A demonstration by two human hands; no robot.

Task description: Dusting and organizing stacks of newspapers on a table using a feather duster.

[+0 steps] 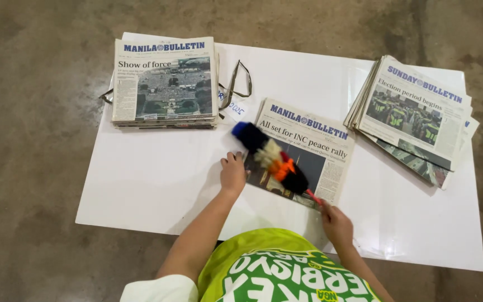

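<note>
A folded newspaper (pixel 322 146) lies in the middle of a white sheet (pixel 157 179) spread on the floor. My left hand (pixel 233 173) rests flat on the paper's near left edge, fingers together. My right hand (pixel 335 222) grips the thin red handle of a feather duster (pixel 272 157). The duster's head, with blue, cream, orange and black bands, lies across the left part of the newspaper and looks blurred.
A stack of newspapers (pixel 166 84) sits at the sheet's far left with a loop of strap (pixel 236 84) and a small paper slip (pixel 236 109) beside it. Another fanned stack (pixel 415 117) lies at the far right. Bare concrete floor (pixel 29 140) surrounds the sheet.
</note>
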